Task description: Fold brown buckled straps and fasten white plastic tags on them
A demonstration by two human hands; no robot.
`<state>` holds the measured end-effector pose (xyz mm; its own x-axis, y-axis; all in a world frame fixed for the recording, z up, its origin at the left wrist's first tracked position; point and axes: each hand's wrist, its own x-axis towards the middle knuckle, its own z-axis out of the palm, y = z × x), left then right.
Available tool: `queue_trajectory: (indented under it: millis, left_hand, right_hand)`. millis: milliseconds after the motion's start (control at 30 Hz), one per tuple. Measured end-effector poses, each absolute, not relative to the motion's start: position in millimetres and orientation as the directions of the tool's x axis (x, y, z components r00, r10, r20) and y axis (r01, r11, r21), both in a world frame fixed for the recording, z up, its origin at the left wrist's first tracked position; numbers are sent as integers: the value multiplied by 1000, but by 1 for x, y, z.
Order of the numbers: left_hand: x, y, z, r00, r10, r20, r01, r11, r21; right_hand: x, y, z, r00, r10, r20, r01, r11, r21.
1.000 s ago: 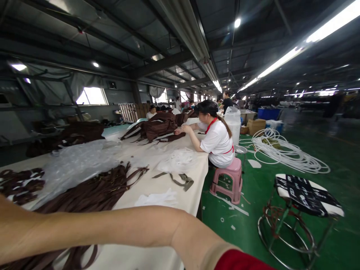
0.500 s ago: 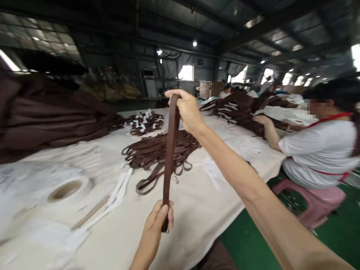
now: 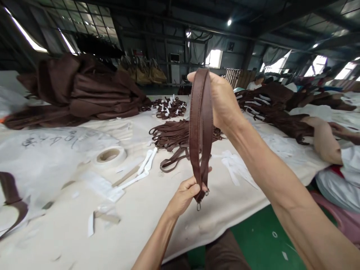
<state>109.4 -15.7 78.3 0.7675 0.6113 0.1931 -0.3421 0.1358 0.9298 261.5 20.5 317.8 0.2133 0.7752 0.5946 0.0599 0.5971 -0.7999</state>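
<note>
A dark brown strap (image 3: 195, 127) hangs upright in a long loop in front of me, with small metal clips (image 3: 198, 206) at its lower ends. My right hand (image 3: 222, 97) holds up the top fold, its fingers partly hidden behind the strap. Lower down, my left hand (image 3: 187, 193) pinches the two ends together just above the clips. Behind the strap, a pile of similar brown straps (image 3: 171, 135) lies on the cloth-covered table (image 3: 157, 225). One looped strap (image 3: 171, 161) sticks out at the pile's near edge.
A roll of white tape (image 3: 109, 155) and white strips (image 3: 147, 165) lie left of the straps. Brown bags or leather (image 3: 92, 86) are heaped at the back left. White-tagged brown pieces (image 3: 170, 107) lie farther back. A co-worker's arm (image 3: 323, 138) reaches in at the right.
The view has turned left and the strap appears nearer. Its loop has turned from edge-on, so both sides and the clips now show. Both hands still hold it.
</note>
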Motion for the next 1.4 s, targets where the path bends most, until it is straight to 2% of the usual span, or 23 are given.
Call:
queue_trajectory:
  millis: [100,167,233,300,367,433,533,600,700,867,1067,1233,1400]
  left_hand:
    - [115,-12,71,787,567,244,-387,146,910]
    - [102,-1,65,746,627,222,-346,80,935]
    - [74,13,60,680,711,177,-193,-59,979]
    - [37,29,55,623,767,156,52,-240,970]
    - [1,43,49,613,777,142,272,-376,886]
    - [-25,52,40,654,749,107,417,-475,774]
    - [-38,60,22,692,718,68,554,-590,588]
    - [-35,62,11,689,720,86,607,-638,474]
    - [-29,62,-2,715,677,174,590,-718,369]
    - [-27,62,-10,725,630,277,558,-774,299]
    - [-27,58,-5,721,615,318,522,-785,334]
    - [-30,61,-10,732,604,315,498,-790,357]
    - [-29,65,-19,754,559,345,490,-828,272]
  right_hand:
    - [272,16,329,198,797,571,35,576,-816]
    - [293,8,330,195,773,604,62,605,-794]
    - [320,-6,317,165,733,660,137,645,-751]
    - [350,-25,286,60,760,647,247,616,-748]
    - [375,-46,239,-95,866,491,412,483,-773]
    - [390,-68,181,-253,923,290,635,384,-670]
    - [397,-96,98,-394,913,103,786,393,-478]
    - [398,-112,60,-409,910,62,821,397,-411]
    - [402,-130,37,-327,942,76,856,330,-398]
    - [380,-134,46,-135,984,115,906,169,-387]
    - [294,-103,29,-160,984,73,961,172,-215]
    - [287,-89,6,-223,970,99,972,230,-56]
    - [304,-93,-4,-335,930,150,939,343,-33]
